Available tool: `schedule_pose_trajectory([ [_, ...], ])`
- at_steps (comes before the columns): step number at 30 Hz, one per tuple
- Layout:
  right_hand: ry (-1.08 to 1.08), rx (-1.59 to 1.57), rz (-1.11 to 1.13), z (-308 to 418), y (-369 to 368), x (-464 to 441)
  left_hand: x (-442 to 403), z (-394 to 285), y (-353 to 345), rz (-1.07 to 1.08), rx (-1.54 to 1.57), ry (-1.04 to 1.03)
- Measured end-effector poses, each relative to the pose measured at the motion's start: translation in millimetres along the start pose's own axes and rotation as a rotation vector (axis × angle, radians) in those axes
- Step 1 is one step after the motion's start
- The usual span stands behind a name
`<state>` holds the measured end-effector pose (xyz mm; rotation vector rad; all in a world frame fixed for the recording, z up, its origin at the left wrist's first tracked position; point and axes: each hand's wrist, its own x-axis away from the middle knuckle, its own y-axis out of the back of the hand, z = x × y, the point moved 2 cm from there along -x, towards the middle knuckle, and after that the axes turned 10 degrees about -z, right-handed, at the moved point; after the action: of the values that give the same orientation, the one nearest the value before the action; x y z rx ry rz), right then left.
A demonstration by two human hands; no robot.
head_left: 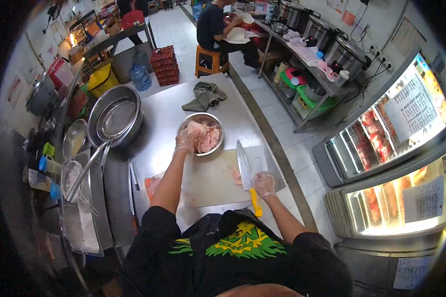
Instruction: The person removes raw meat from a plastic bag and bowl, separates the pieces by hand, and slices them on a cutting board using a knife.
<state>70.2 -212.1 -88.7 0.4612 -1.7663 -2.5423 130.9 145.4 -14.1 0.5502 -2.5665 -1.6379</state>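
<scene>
A round metal bowl (218, 148) holds pale pink raw meat (209, 138) at the middle of the steel table. My left hand (185, 140), in a clear plastic glove, reaches over the bowl's left rim, its fingers closed on some of the meat. On the right part of the white cutting board (210, 180) rests my right hand (264, 183), also gloved, with nothing visible in it and its fingers loosely spread. Just left of it lies a knife (244, 166) with a yellow handle, untouched. Small meat scraps (236, 175) lie beside the blade.
A crumpled green-grey cloth (203, 96) lies beyond the bowl. Large metal basins (134, 101) stand on the left, near a sharpening rod (132, 174) and a bag of orange-pink food (153, 185). Another person (213, 27) sits ahead on an orange stool. Lit display fridges (332, 156) stand right.
</scene>
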Motion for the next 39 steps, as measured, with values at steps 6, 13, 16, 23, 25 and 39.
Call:
schedule_pose_trajectory([
  [6,0.105,-0.379,0.053,76,37,-46,3,-14,13,-0.225,0.041,-0.147],
  [13,0.218,-0.701,0.049,135,29,-88,-6,-50,45,0.119,0.108,-0.03],
  [16,0.291,-1.127,-0.014,171,79,-104,14,-62,51,-0.065,0.01,-0.378],
  [23,0.098,-1.027,0.338,157,13,-96,88,-77,44,-0.027,0.859,-0.199],
  [25,0.098,-1.096,0.327,167,47,-88,93,-64,27,0.167,0.709,-0.098],
  [39,0.044,-1.044,0.448,164,74,-46,156,-67,25,0.265,0.994,0.259],
])
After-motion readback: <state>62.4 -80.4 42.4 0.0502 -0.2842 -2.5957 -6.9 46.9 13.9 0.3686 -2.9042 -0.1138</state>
